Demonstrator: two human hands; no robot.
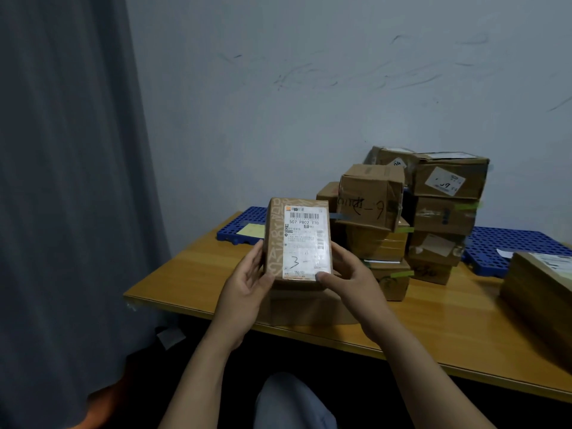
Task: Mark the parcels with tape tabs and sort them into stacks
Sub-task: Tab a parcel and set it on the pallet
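A small brown cardboard parcel (275, 239) with a white shipping label (305, 243) is held upright above the near-left part of the orange wooden surface (192, 280). The left grip (247, 283) grasps its left side, and the right grip (349, 274) grasps its right side with the thumb on the label's lower corner. A handwritten "3" shows on the label. To the far right, two stacks of brown cardboard boxes (445, 212) stand side by side, some bearing green tape tabs (402, 274). Blue perforated plastic panels (495, 249) lie behind them. A grey curtain (62, 181) hangs on the left.
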